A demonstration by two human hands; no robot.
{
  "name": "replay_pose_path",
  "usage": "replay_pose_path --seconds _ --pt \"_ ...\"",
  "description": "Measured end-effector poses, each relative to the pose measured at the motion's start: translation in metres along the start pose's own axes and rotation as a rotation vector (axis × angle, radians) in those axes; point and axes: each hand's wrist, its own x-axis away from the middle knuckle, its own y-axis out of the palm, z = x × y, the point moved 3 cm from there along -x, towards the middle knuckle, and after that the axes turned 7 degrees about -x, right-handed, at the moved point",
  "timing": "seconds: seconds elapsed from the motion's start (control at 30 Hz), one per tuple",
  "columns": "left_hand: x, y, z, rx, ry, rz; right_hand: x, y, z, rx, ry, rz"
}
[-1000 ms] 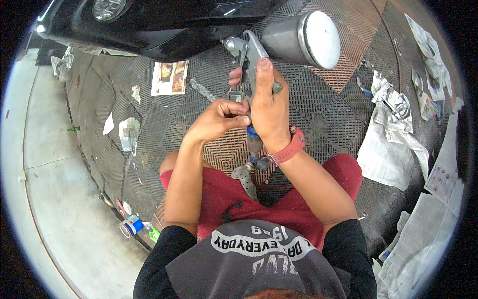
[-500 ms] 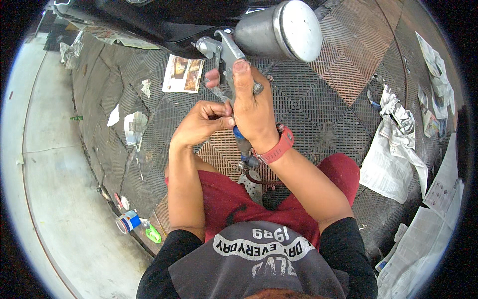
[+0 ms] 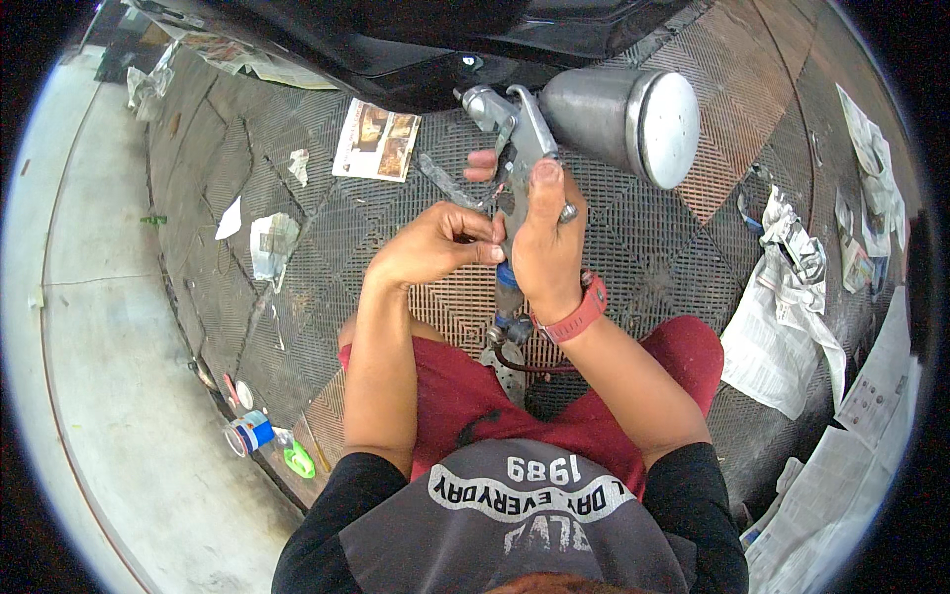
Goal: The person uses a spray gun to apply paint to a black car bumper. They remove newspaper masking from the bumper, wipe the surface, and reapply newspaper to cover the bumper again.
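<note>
Spray gun [image 3: 524, 148] has come up higher vs a sec ago, so adjusting carries on. Right hand [image 3: 542, 243] wrapped round its grip; left hand [image 3: 435, 243] pinched narrow, fingertips at the gun's rear, beside right.

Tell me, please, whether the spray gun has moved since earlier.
No, hardly: the spray gun stays just below the black panel, right of the leaflet.
</note>
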Motion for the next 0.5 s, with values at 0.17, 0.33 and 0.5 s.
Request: replay_pose_path --seconds 0.17,0.33,0.5 --pt "0.008 -0.004 0.001 0.009 -0.021 -0.020 0.004 0.004 0.004 -0.043 -0.023 -0.064" --pt "0.012 -0.010 0.003 -0.033 -0.040 -0.027 0.003 0.006 0.011 -0.095 0.027 -0.119" --pt "0.009 -0.013 0.003 -0.071 -0.040 -0.013 -0.003 0.004 0.014 -0.100 0.013 -0.151"
